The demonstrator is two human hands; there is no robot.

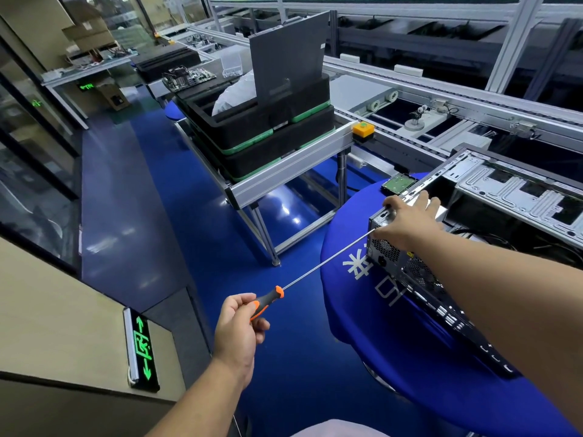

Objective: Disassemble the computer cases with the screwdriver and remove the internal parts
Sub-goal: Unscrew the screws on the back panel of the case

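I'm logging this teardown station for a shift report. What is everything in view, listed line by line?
computer case: one, silver and black, open, on the blue table
blue table: one, round, blue cloth with white characters, lower right
hard drive: one, green board up, on the table behind the case
screwdriver: one, orange-and-black handle, long silver shaft reaching the case's rear corner
black trays: stacked, black with green edges, on the aluminium stand
dark panel: one, grey, standing upright in the top tray
motherboard: one, on the far trays
yellow button: one, on the stand's corner
exit sign: one, green, lower left wall
left hand: grips the screwdriver handle
right hand: rests on the case's corner
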